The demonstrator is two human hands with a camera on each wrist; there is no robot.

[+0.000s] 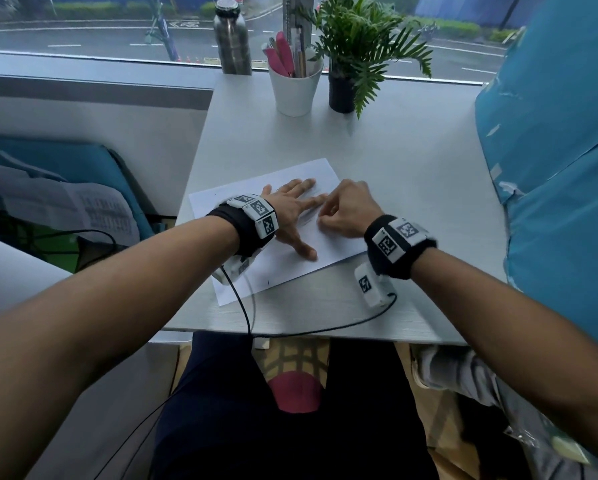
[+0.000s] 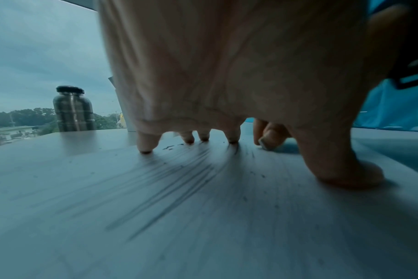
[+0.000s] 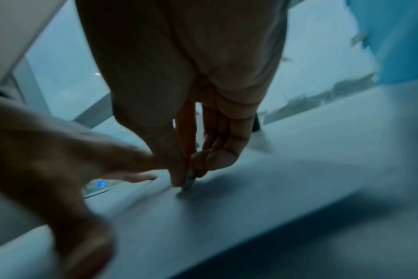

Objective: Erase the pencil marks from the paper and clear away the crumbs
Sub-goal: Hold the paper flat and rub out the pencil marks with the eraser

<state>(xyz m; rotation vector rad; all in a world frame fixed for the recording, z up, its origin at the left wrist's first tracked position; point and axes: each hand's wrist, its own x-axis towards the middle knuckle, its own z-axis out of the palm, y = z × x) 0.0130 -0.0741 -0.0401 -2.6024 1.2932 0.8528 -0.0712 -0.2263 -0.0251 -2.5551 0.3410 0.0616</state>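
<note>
We are midway through the erasing. Our left hand (image 1: pixel 292 206) lies spread flat on the paper (image 1: pixel 283 268), fingers straight, pinning it to the surface (image 1: pixel 412 150). Our right hand (image 1: pixel 346 209) pinches a small eraser (image 3: pixel 190 180) in its grip, tip touching the sheet just beside the left fingers. Many pencil marks (image 2: pixel 179 175) show under the left palm, so most rubbing remains. Dark crumbs (image 2: pixel 171 147) lie scattered near the fingertips, not yet cleared.
</note>
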